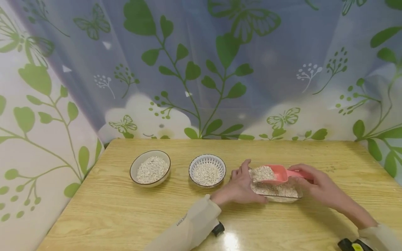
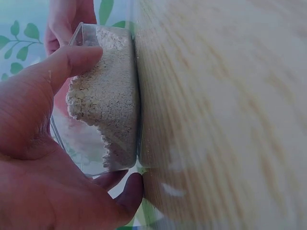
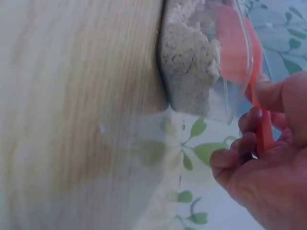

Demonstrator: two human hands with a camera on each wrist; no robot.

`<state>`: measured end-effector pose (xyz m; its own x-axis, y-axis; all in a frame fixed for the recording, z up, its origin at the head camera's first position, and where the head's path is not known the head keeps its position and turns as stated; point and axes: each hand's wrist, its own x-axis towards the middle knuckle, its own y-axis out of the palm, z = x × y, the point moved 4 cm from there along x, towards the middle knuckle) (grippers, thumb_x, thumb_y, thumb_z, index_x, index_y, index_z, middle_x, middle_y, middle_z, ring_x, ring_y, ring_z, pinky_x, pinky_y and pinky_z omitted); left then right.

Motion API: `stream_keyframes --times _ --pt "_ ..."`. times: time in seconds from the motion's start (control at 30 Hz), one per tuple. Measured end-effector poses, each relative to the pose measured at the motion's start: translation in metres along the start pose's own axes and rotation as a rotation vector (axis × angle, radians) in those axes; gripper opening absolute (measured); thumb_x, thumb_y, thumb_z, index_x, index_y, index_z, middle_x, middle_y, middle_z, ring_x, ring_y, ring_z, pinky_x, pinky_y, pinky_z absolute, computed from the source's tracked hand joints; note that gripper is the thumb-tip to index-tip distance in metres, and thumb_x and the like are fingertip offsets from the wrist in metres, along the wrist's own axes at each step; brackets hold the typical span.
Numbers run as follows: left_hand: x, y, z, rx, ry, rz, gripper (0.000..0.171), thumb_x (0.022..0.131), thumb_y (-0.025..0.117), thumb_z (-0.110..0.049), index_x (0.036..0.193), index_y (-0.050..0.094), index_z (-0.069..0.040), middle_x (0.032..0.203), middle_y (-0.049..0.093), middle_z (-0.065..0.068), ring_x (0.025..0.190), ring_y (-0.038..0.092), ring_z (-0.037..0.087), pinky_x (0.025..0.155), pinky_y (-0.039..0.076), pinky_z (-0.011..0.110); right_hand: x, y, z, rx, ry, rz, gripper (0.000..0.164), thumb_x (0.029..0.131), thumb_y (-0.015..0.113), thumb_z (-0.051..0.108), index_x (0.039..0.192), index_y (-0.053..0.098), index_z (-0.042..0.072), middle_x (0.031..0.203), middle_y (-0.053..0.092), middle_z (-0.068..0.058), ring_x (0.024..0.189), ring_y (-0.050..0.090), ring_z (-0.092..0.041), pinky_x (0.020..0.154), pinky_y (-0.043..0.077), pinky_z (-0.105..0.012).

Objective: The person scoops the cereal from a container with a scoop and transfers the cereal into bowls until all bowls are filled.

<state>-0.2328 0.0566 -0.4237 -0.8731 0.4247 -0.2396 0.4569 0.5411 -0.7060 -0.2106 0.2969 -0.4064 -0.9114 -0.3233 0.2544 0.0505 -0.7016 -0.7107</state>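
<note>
A clear rectangular container (image 1: 281,199) with pale oat flakes (image 1: 276,190) stands on the right side of the table. My left hand (image 1: 242,186) grips its left end, and in the left wrist view the thumb lies along the near wall with fingers around the end. In my right hand (image 1: 321,186) is the handle of a pink-red scoop (image 1: 281,173), held over the container. Flakes fill the front of the scoop, which points left. The right wrist view shows the fingers curled round the scoop handle (image 3: 265,132); the container wall covers part of the scoop there.
Left of the container stands a small patterned bowl (image 1: 191,170) with oat flakes. Farther left is a larger cream bowl (image 1: 135,170) with a dark rim, also holding flakes. The wooden table (image 1: 125,216) ends at a leaf-printed curtain (image 1: 201,87) behind.
</note>
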Motion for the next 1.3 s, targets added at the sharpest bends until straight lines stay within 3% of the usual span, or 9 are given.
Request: stream_keyframes --times 0.17,0.27,0.37,0.5,0.67,0.8,0.97,1.13,1.3 --pt "-0.001 0.000 0.000 0.002 -0.007 -0.004 0.132 0.070 0.092 -0.049 0.164 0.002 -0.028 0.160 0.035 0.012 0.148 0.033 0.029 0.112 0.047 0.053 -0.010 -0.008 -0.009 0.141 0.070 -0.034 0.027 0.106 0.053 0.007 0.132 0.059 0.006 0.106 0.069 0.023 0.086 0.062 0.003 0.063 0.049 -0.021" --pt "-0.001 0.001 -0.002 0.007 -0.011 -0.007 0.132 0.070 0.092 -0.049 0.164 0.002 -0.027 0.160 0.035 0.014 0.147 0.034 0.029 0.111 0.048 0.052 -0.014 -0.011 -0.009 0.252 0.072 -0.088 0.026 0.107 0.048 0.005 0.132 0.058 0.008 0.094 0.062 0.020 0.077 0.057 -0.001 0.059 0.044 -0.023" --pt "-0.001 0.003 -0.003 0.014 -0.015 -0.010 0.132 0.070 0.091 -0.049 0.165 0.002 -0.026 0.160 0.034 0.014 0.148 0.033 0.029 0.112 0.047 0.051 -0.014 -0.013 -0.007 0.421 0.046 -0.134 0.027 0.107 0.046 0.002 0.129 0.059 0.010 0.086 0.053 0.008 0.069 0.047 -0.015 0.055 0.033 -0.033" --pt "-0.001 0.003 -0.005 0.031 -0.015 -0.008 0.133 0.071 0.090 -0.052 0.165 0.000 -0.024 0.165 0.030 0.012 0.151 0.028 0.031 0.118 0.041 0.051 -0.012 -0.014 -0.003 0.549 0.017 -0.172 0.027 0.106 0.047 -0.001 0.127 0.061 0.010 0.084 0.050 0.006 0.067 0.045 -0.016 0.058 0.028 -0.037" --pt "-0.003 -0.002 -0.005 0.069 0.013 0.041 0.134 0.074 0.085 -0.059 0.165 -0.006 -0.022 0.171 0.016 0.013 0.157 0.018 0.034 0.125 0.032 0.052 -0.009 -0.015 0.001 0.550 0.026 -0.182 0.027 0.106 0.048 0.000 0.126 0.062 0.010 0.083 0.051 0.006 0.067 0.044 -0.015 0.057 0.030 -0.037" --pt "-0.009 -0.016 -0.006 0.079 0.078 0.045 0.124 0.079 0.080 -0.062 0.166 0.002 -0.022 0.169 0.020 0.013 0.156 0.023 0.034 0.120 0.039 0.053 -0.007 -0.016 0.005 0.501 0.046 -0.180 0.026 0.106 0.048 0.002 0.127 0.061 0.010 0.084 0.050 0.006 0.068 0.045 -0.015 0.058 0.031 -0.036" --pt "-0.023 -0.043 -0.002 -0.007 0.197 0.001 0.098 0.089 0.073 -0.056 0.165 0.018 -0.023 0.164 0.034 0.008 0.148 0.040 0.028 0.116 0.044 0.050 -0.003 -0.018 0.011 0.515 0.019 -0.184 0.027 0.105 0.050 0.000 0.126 0.062 0.011 0.084 0.052 0.006 0.068 0.045 -0.015 0.057 0.032 -0.035" --pt "-0.034 -0.074 0.012 -0.058 0.296 -0.114 0.079 0.094 0.070 -0.045 0.160 0.034 -0.018 0.157 0.046 0.006 0.138 0.051 0.029 0.112 0.049 0.042 0.002 -0.019 0.019 0.491 0.014 -0.213 0.027 0.104 0.052 0.000 0.126 0.064 0.012 0.084 0.055 0.006 0.067 0.046 -0.013 0.054 0.036 -0.032" --pt "-0.042 -0.100 0.041 -0.063 0.297 -0.259 0.071 0.093 0.072 -0.043 0.154 0.045 -0.019 0.154 0.050 0.005 0.131 0.055 0.031 0.107 0.050 0.049 0.007 -0.018 0.026 0.529 0.030 -0.217 0.027 0.103 0.055 0.000 0.126 0.065 0.012 0.088 0.061 0.010 0.069 0.051 -0.008 0.054 0.043 -0.024"
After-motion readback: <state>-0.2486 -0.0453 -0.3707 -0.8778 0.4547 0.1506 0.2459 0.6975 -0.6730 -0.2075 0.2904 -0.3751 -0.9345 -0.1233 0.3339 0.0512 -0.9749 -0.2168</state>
